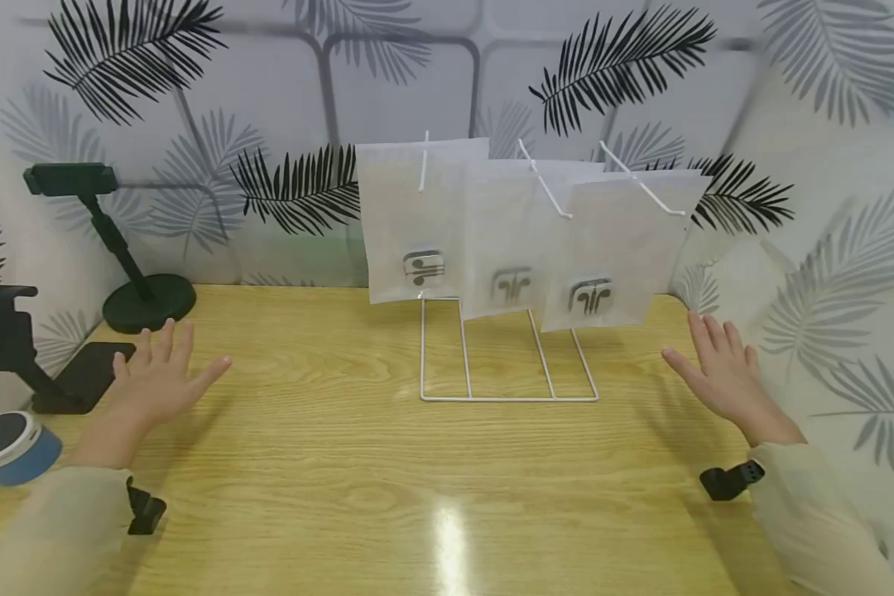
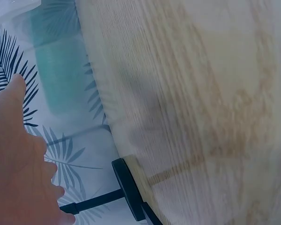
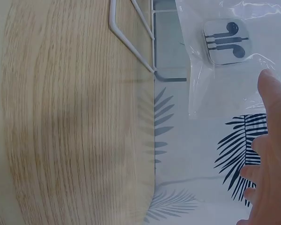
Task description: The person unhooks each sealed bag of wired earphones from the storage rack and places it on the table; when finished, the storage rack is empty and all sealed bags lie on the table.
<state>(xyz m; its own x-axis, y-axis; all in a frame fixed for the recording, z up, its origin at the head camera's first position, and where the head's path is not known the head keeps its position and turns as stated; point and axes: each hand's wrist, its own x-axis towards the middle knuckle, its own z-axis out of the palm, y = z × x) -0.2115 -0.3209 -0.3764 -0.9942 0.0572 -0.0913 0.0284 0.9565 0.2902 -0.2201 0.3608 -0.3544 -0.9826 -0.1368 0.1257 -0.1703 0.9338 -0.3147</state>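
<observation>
My left hand (image 1: 155, 385) hovers above the left side of the table, fingers spread and holding nothing. Across from it, my right hand (image 1: 726, 377) is held over the right side, also with straight fingers and nothing in them. Between the hands stands a white wire rack (image 1: 510, 399). From its prongs hang a left plastic bag (image 1: 410, 207), a middle bag (image 1: 517, 223) and a right bag (image 1: 633, 240). Each shows earphones in a small case; the right bag's earphones (image 3: 227, 41) appear clearly in the right wrist view. Neither hand touches the bags.
A dark green stand (image 1: 149, 302) with a round base stands at the back left. Nearer are a black stand (image 1: 67, 389) and a blue-and-white round container (image 1: 15, 451). A leaf-patterned cloth (image 1: 283, 99) rises behind the wooden table (image 1: 328, 463).
</observation>
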